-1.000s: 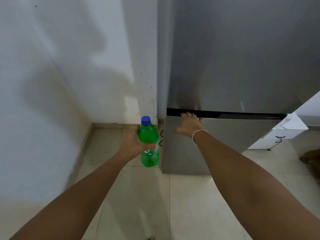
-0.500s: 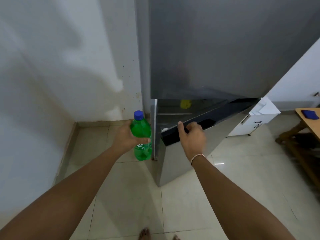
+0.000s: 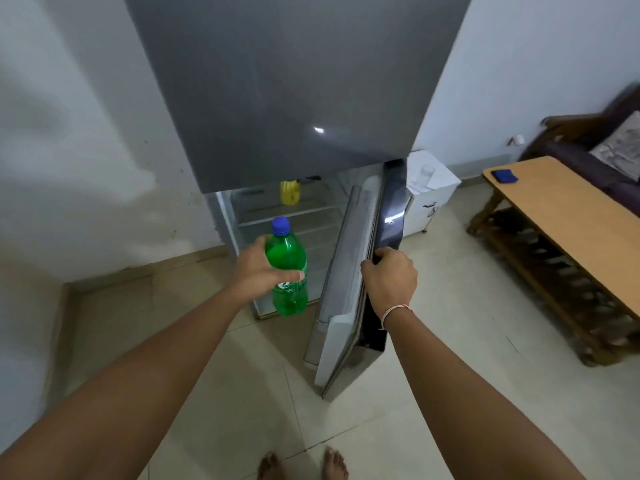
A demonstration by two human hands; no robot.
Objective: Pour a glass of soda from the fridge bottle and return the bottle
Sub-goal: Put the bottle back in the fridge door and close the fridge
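Green soda bottle — blue cap on, upright — held before the open lower fridge compartment.

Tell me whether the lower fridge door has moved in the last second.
Yes. The lower fridge door swung outward from shut, away from the fixed upper door, pulled by the right hand.

You face a fridge of smooth brushed metal, a glossy green plastic bottle, pale glossy floor tiles, and a matt wooden surface.

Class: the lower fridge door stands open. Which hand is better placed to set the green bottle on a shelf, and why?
Left. The left hand already grips the green bottle in front of the open shelves; the right hand is holding the door.
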